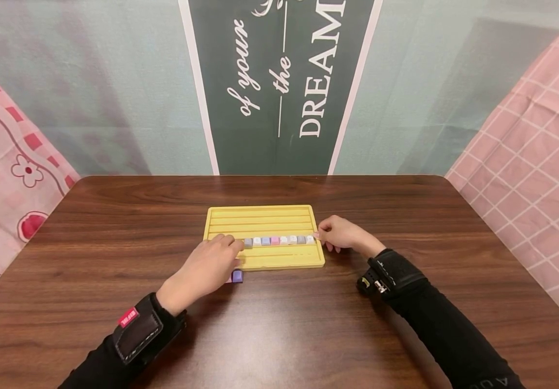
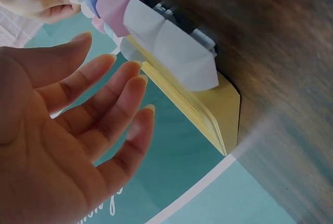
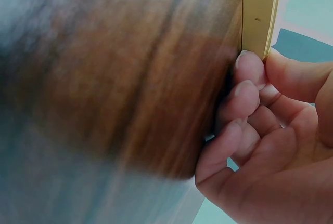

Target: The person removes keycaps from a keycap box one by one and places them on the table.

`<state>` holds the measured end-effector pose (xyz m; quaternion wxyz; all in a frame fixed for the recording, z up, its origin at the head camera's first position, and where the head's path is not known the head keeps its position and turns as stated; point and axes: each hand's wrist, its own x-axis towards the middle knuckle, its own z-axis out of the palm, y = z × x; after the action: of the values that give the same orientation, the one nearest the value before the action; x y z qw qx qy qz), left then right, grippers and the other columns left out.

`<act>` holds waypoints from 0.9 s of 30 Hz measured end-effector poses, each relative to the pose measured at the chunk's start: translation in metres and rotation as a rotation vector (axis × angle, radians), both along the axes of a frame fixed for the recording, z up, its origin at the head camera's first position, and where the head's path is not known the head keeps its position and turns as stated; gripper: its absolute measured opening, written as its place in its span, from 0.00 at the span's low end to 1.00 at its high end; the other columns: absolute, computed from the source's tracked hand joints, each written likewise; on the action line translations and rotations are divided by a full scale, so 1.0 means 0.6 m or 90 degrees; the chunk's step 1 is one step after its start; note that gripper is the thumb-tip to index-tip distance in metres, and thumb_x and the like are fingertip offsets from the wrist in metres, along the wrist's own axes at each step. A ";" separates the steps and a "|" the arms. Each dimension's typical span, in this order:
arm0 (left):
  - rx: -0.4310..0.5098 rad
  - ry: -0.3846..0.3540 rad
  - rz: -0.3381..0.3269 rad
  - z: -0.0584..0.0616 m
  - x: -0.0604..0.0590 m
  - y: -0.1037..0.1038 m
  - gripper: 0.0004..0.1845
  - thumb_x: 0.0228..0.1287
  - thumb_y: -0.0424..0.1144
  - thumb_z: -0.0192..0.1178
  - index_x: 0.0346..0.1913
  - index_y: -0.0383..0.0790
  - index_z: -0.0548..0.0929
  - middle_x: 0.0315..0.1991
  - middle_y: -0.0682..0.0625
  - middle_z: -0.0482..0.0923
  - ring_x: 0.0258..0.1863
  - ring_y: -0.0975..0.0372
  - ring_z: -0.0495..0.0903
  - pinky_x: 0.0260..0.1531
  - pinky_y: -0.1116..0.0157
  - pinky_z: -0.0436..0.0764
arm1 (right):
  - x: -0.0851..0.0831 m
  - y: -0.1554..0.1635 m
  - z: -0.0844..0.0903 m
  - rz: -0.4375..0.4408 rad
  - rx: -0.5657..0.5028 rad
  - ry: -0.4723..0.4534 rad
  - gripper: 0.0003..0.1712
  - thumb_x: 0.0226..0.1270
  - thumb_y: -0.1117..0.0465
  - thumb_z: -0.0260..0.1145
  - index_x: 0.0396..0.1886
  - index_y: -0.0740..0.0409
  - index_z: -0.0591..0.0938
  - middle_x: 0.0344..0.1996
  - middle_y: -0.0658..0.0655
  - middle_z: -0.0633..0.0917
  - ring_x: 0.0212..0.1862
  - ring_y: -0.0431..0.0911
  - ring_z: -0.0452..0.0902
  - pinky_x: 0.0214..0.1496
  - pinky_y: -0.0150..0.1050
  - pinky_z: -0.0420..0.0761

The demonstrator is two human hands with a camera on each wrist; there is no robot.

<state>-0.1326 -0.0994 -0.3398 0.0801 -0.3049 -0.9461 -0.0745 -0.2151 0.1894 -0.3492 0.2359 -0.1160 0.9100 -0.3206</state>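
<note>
A yellow tray (image 1: pixel 260 262) with long ridges lies on the table. Across it runs a row of keycaps (image 1: pixel 275 241) in grey, white, blue and pink. My left hand (image 1: pixel 211 265) is over the tray's left end, its fingers loosely bent beside the row; whether the fingertips touch a keycap is unclear. More keycaps, including a purple one (image 1: pixel 238 276), stand along the tray's front edge, partly hidden by that hand; the left wrist view shows white keycaps (image 2: pixel 182 55) there. At the tray's right edge, my right hand (image 1: pixel 340 233) grips the rim between thumb and curled fingers.
The brown wooden table (image 1: pixel 308 329) extends around the tray on all sides. Behind it hangs a green cloth backdrop (image 1: pixel 406 108) with white lettering. Pink cloths hang at both sides.
</note>
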 end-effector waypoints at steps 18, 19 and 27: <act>0.007 -0.011 0.010 -0.005 -0.018 0.002 0.12 0.54 0.35 0.68 0.38 0.33 0.80 0.30 0.46 0.76 0.30 0.56 0.76 0.26 0.60 0.75 | 0.001 0.001 0.002 0.004 -0.001 0.000 0.19 0.71 0.60 0.54 0.19 0.61 0.73 0.13 0.54 0.72 0.14 0.43 0.64 0.20 0.34 0.65; 0.006 -0.012 0.010 -0.005 -0.019 0.002 0.12 0.54 0.36 0.68 0.38 0.33 0.80 0.30 0.46 0.76 0.30 0.55 0.76 0.26 0.60 0.75 | 0.001 0.001 0.002 0.004 -0.001 0.000 0.19 0.71 0.60 0.54 0.19 0.61 0.73 0.13 0.54 0.72 0.14 0.43 0.64 0.20 0.34 0.65; 0.012 -0.021 0.016 -0.007 -0.027 0.002 0.12 0.55 0.35 0.67 0.39 0.33 0.80 0.32 0.45 0.77 0.32 0.54 0.77 0.29 0.59 0.76 | 0.001 0.000 0.003 0.008 -0.004 -0.001 0.19 0.71 0.61 0.54 0.19 0.61 0.73 0.12 0.53 0.72 0.14 0.43 0.64 0.20 0.34 0.66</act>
<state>-0.1488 -0.0984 -0.3438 0.0679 -0.2911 -0.9503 -0.0875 -0.2143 0.1894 -0.3475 0.2383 -0.1218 0.9082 -0.3218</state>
